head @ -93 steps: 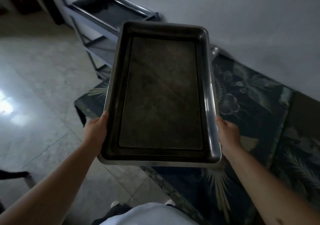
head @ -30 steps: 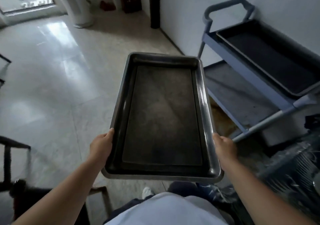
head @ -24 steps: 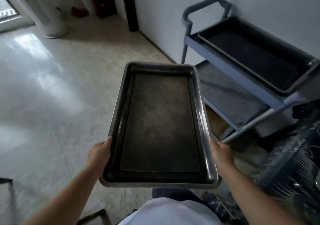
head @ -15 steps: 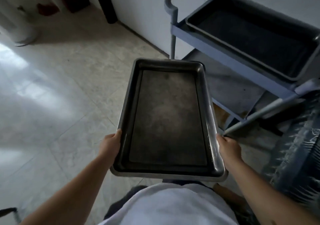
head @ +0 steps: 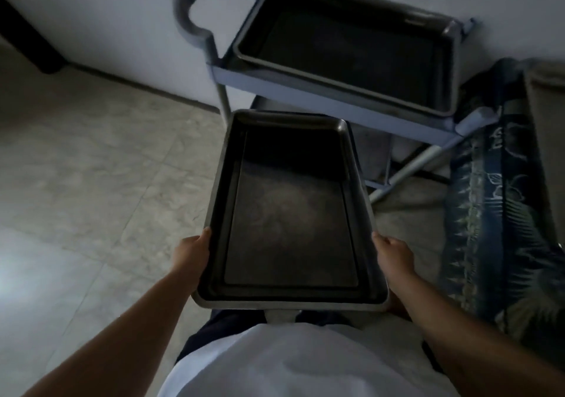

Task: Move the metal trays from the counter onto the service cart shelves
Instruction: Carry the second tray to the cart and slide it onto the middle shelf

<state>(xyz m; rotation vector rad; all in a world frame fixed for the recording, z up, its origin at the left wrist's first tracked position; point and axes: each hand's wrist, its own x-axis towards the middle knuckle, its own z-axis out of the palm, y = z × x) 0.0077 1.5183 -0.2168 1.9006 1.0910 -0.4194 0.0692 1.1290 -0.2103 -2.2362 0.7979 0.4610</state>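
I hold a long rectangular metal tray (head: 287, 213) level in front of my body. My left hand (head: 191, 254) grips its left rim and my right hand (head: 394, 256) grips its right rim, both near the close end. The tray's far end reaches under the top shelf of the blue service cart (head: 305, 86), over a lower shelf (head: 374, 148) that is mostly hidden. A second metal tray (head: 351, 44) lies on the cart's top shelf.
The cart stands against a white wall, its curved handle (head: 186, 11) pointing left. A counter covered with a blue patterned cloth (head: 501, 213) runs along the right. Pale tiled floor (head: 91, 182) spreads to the left.
I have walked up to the cart and turned right toward it. The tray in my hands has come lower and its far end now passes beneath the cart's top shelf.
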